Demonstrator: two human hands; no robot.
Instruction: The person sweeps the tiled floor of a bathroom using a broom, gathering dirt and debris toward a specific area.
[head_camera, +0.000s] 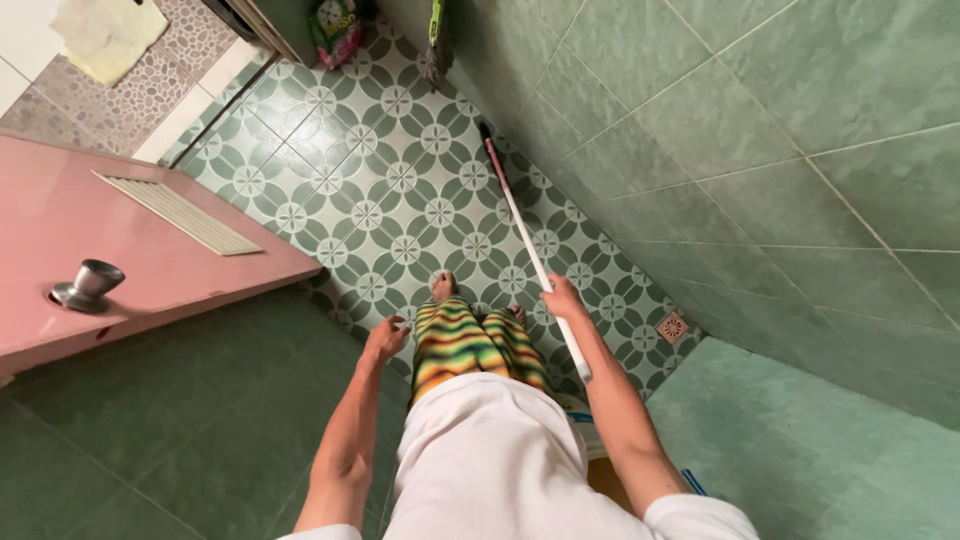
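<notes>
**Right hand gripping a long-handled floor tool, seen from above**

The right hand (562, 298) is closed around the white handle (530, 250) of a long stick, which runs from about 5 o'clock of the hand up toward 11 o'clock, its dark far end resting on the patterned floor tiles (380, 190) beside the green tiled wall (760, 150). The left hand (386, 338) hangs empty with fingers loosely spread, at 9 o'clock of the striped trousers (470, 345). A pink door (120, 250) with a metal knob (90, 284) stands at far 9 o'clock. A floor drain (672, 327) lies at 3 o'clock of the right hand.
</notes>
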